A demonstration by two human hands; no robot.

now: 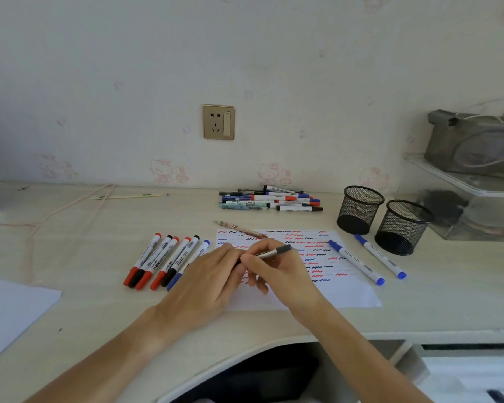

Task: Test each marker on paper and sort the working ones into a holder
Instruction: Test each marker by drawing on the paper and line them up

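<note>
Grey-capped marker (pixel 271 252) lies between our hands above the paper (pixel 346 286), right (pixel 277 269) gripping the barrel, left (pixel 213 271) pinching its near end; axis points toward two o'clock, holders (pixel 360 209) beyond.

Both hands (pixel 245 269) grip marker (pixel 275 252) (over paper (pixel 346 289)).

Paper (pixel 346 289) sat mid-frame on the desk (pixel 99 257); a marker row (pixel 165 261) lay left of it, a marker pile (pixel 269 199) behind, two holders (pixel 358 210) upper right.
</note>
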